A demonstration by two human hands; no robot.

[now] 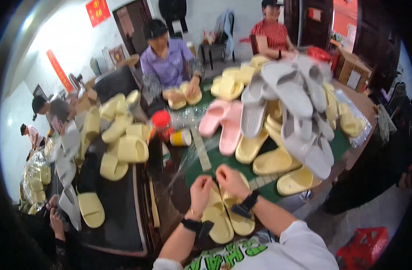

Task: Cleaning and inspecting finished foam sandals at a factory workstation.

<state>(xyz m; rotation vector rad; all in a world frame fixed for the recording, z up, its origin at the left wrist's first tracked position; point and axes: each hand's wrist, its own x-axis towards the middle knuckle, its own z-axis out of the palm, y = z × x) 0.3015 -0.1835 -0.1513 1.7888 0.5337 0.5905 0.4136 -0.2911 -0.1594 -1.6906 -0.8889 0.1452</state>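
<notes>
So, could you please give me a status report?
Left hand and right hand over yellow slippers, grip unclear. Yellow slippers side by side. Slipper pile just beyond.

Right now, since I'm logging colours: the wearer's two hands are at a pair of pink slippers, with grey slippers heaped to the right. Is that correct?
Not quite: the slippers at the left hand and right hand are pale yellow, not pink, as the head view shows. Grey slippers are heaped to the right.
</notes>
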